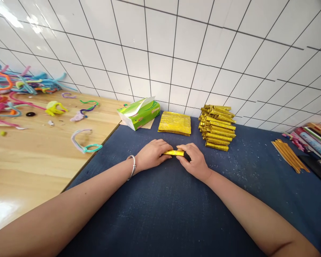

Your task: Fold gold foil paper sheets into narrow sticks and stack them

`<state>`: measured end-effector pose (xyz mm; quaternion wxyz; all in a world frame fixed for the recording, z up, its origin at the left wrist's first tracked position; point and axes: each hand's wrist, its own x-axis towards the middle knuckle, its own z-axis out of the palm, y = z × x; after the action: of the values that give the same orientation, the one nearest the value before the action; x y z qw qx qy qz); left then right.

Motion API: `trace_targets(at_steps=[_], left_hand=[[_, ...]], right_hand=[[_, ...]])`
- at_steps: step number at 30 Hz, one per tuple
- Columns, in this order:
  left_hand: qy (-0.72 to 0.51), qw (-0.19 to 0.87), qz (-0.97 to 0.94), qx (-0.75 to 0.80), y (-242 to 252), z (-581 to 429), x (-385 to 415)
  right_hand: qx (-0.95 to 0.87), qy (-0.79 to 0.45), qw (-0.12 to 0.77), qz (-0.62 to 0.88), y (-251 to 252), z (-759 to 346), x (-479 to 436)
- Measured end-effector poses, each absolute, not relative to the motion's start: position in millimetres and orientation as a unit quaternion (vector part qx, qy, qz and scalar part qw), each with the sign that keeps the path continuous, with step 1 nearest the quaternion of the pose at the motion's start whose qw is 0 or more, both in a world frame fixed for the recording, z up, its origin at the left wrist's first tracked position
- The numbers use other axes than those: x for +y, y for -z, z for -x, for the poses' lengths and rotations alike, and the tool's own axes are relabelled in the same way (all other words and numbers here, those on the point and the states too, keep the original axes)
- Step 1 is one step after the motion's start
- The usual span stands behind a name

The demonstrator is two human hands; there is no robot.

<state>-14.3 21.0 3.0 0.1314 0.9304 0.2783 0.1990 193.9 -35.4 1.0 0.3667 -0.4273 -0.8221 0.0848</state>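
Between my two hands lies a narrow roll of gold foil paper (173,152), just above the dark blue table cover. My left hand (153,153), with a silver bangle on its wrist, pinches the roll's left end. At the other end, the fingers and thumb of my right hand (194,160) are closed on it. Behind my hands sits a flat stack of gold foil sheets (174,123). To its right is a pile of rolled gold foil tubes (216,126), heaped on one another.
A green tissue box (141,112) stands near the tiled wall (160,53). Colourful pipe cleaners (24,85) litter the wooden table (42,150) at left. Flat golden-brown strips (290,155) and stacked books (314,142) lie at right on the dark blue cover (155,214).
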Motion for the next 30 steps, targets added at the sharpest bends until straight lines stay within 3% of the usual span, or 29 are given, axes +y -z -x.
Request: trace_targets(at_steps=[3, 6, 11, 17, 24, 30], left_hand=[[-0.219, 0.145, -0.916, 0.304, -1.2, 8.7, 11.6], [-0.251, 0.227, -0.883, 0.326, -1.7, 6.1, 4.2], [-0.271, 0.326, -0.842, 0.334, -4.5, 4.9, -2.1], [-0.284, 0.318, -0.841, 0.334, -1.4, 4.2, -3.2], [-0.282, 0.280, -0.857, 0.328, 1.2, 6.9, 1.5], [-0.265, 0.242, -0.874, 0.327, 4.8, 6.9, 1.9]], right_hand=[[-0.806, -0.100, 0.413, 0.412, -4.9, -191.0, -41.3], [-0.778, -0.110, 0.458, 0.416, -7.7, -189.6, -46.1], [-0.787, -0.090, 0.458, 0.403, -5.8, -189.5, -50.5], [-0.835, -0.015, 0.418, 0.357, -0.6, -189.7, -55.0], [-0.804, -0.071, 0.452, 0.380, -4.0, -190.9, -55.8], [-0.831, -0.059, 0.411, 0.370, -4.2, -186.0, -55.5]])
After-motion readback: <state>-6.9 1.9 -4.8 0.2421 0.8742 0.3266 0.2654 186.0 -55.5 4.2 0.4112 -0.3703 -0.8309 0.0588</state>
